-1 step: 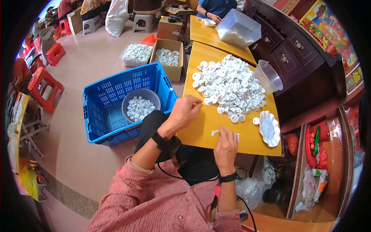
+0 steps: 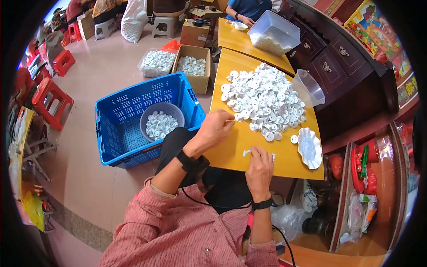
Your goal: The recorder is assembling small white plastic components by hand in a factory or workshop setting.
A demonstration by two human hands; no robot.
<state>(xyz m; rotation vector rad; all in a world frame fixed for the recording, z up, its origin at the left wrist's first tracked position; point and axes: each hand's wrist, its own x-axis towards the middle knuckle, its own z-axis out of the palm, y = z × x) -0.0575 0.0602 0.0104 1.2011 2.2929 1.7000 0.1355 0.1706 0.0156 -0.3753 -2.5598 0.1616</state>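
Note:
My left hand [image 2: 215, 129] is over the left edge of the yellow wooden table [image 2: 222, 155], fingers curled together at the near-left side of a large heap of white round plastic pieces [image 2: 267, 98]. What its fingertips hold, if anything, is hidden. Lower on the table my right hand [image 2: 260, 171] rests with its fingers pinched together. A small pale piece [image 2: 246, 152] lies just left of its fingertips, and another bit [image 2: 273, 157] shows on their right. Whether one is gripped cannot be made out. A scalloped white dish [image 2: 310, 149] holds small translucent bluish parts, right of that hand.
Left of my legs stands a blue plastic crate [image 2: 106, 142] with a grey bowl [image 2: 179, 116] of white pieces inside. A clear plastic tub [image 2: 311, 91] leans at the table's right edge, beside a dark cabinet [image 2: 329, 71]. A person in blue [image 2: 242, 11] sits beyond.
My left hand has shifted very slightly to the right, toward the heap. My right hand stays in practically the same place.

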